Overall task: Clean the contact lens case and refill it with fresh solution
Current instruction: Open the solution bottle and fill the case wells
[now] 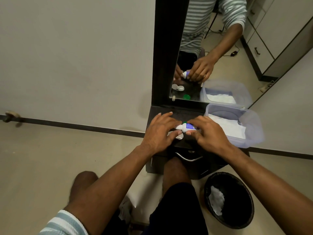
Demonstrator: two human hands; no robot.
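Dark desk below a mirror: right hand pinching the light, squeezable solution bottle by its body, left hand fingering its nozzle, above the case near the front edge.

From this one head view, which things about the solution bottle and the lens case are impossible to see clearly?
- Solution bottle, head view: the label text is too small to read, and the right hand covers the bottle's rear end.
- Contact lens case, head view: mostly hidden under the left hand, so its wells cannot be judged full or empty.
- Green cap, head view: only a sliver shows behind the bottle.
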